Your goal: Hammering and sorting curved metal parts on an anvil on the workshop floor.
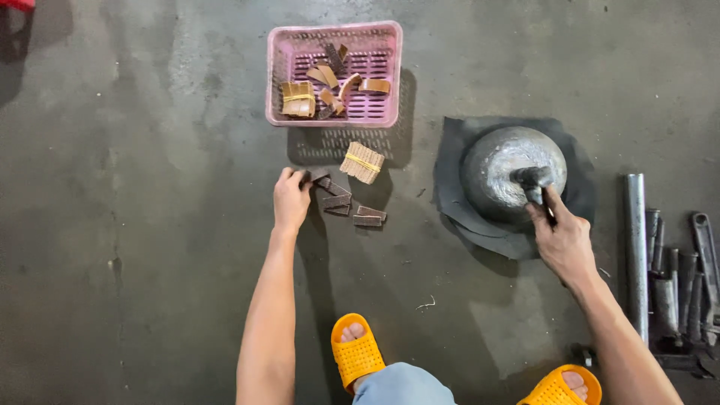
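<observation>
Crouched over the concrete, the person's left hand [291,201] pinches 1 dark strip [319,180] beside 3 loose ones [352,210], while the right hand [562,240] grips a hammer [534,180] resting on the metal dome [502,169], its handle mostly hidden by the fingers.

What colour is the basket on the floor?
Pink, seen in the head view: the slotted plastic basket.

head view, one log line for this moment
left hand: on dark pieces | right hand: gripping hammer on metal dome | pink basket: behind
</observation>
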